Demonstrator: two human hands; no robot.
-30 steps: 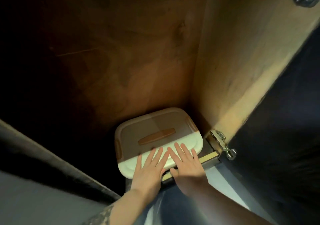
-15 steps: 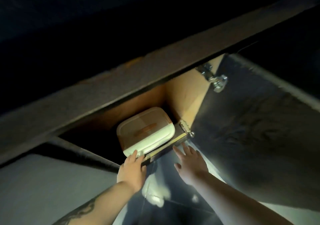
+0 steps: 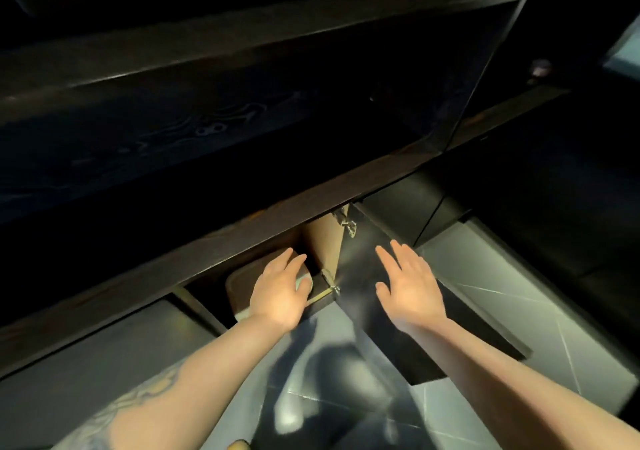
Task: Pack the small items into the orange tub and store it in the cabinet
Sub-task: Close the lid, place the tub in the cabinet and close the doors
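Observation:
The tub [image 3: 239, 285], with its pale lid, sits inside the low cabinet [image 3: 323, 238] under the dark counter; only its left part and a light corner show. My left hand [image 3: 282, 288] hovers over the tub's lid with fingers spread, and I cannot tell whether it touches. My right hand [image 3: 410, 288] is flat and open in front of the dark cabinet door [image 3: 391, 339], which stands swung out to the right on its hinges [image 3: 348, 223]. Neither hand holds anything.
A dark counter edge [image 3: 214, 242] overhangs the cabinet opening. Pale floor tiles [image 3: 512, 287] lie to the right and below. A closed dark cabinet front [image 3: 408, 204] sits right of the open door.
The view has pulled back and up from the cabinet. My left hand now covers the tub's lid, and my right hand has shifted right, in front of the open door.

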